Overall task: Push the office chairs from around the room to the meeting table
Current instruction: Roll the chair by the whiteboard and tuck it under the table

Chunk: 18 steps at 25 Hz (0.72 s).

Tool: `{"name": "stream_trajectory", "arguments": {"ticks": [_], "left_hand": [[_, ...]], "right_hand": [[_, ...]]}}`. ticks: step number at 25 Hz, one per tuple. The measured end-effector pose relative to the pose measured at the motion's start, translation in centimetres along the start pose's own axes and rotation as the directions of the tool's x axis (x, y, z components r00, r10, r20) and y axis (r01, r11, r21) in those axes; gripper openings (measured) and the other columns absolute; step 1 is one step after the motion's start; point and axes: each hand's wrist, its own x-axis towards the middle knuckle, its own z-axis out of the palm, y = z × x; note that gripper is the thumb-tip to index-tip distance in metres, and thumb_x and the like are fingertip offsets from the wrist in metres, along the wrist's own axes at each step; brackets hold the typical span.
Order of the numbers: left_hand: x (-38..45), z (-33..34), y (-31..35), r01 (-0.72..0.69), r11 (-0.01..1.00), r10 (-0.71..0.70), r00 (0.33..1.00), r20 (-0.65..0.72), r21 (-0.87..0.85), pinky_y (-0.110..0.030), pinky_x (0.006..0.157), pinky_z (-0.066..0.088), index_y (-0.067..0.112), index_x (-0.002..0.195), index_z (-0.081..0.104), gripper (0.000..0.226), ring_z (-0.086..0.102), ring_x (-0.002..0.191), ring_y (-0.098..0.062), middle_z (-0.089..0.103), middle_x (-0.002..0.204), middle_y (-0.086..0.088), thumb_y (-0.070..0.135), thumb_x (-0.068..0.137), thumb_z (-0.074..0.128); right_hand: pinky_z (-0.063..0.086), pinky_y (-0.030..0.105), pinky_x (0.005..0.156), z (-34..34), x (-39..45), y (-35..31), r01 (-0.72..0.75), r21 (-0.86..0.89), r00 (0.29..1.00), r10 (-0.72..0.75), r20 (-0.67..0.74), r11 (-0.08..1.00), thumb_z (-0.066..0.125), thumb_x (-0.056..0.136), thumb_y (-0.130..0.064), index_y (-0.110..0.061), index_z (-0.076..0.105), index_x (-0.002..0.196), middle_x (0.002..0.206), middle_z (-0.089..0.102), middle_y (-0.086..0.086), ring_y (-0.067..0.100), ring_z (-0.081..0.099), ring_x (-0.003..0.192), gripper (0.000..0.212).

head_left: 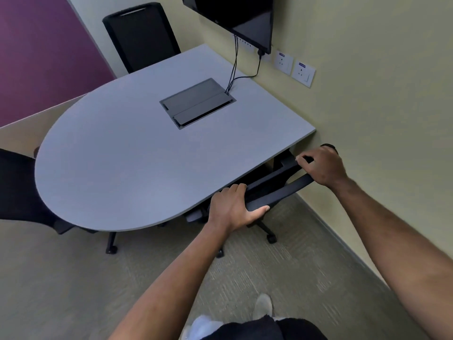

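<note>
A grey meeting table (117, 168) with a rounded near end stands against the right wall. A black office chair (277, 190) is tucked under the table's near right edge, its seat hidden below the top. My left hand (232, 207) grips the left end of the chair's backrest top. My right hand (321, 165) grips the right end, close to the wall. A second black chair (142, 35) stands at the table's far side. A third black chair (22, 190) sits at the left edge, partly under the table.
A cable box (196, 103) is set into the tabletop, with cables running up to a wall screen (242, 13). Two wall sockets (294, 67) sit on the right wall. Carpet floor (98, 285) lies in front. My shoe (263, 305) shows at the bottom.
</note>
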Motion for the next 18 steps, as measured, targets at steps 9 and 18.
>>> {"name": "stream_trajectory", "arguments": {"ticks": [9,18], "left_hand": [[4.8,0.7,3.2,0.084,0.996,-0.085,0.996,-0.019,-0.017,-0.037,0.073,0.054,0.022,0.121,0.063,0.089,0.067,0.092,-0.021,0.07,0.105,0.006,0.096,0.079,0.037],[7.2,1.0,0.5,0.069,0.996,-0.072,0.996,-0.044,-0.057,-0.036,0.072,0.053,0.026,0.117,0.063,0.086,0.067,0.091,-0.02,0.07,0.104,0.008,0.097,0.077,0.037]], "right_hand": [[0.035,0.032,0.074,0.3,6.4,4.5,0.07,0.007,0.998,-0.07,-0.002,0.997,0.046,0.101,-0.06,-0.023,0.078,0.081,0.065,0.06,-0.016,0.021,0.055,0.07,0.053],[0.041,0.035,0.083,1.3,8.3,3.6,0.115,0.008,0.992,-0.115,-0.045,0.993,0.046,0.103,-0.053,-0.023,0.08,0.083,0.074,0.073,-0.009,0.016,0.05,0.068,0.049]]}}
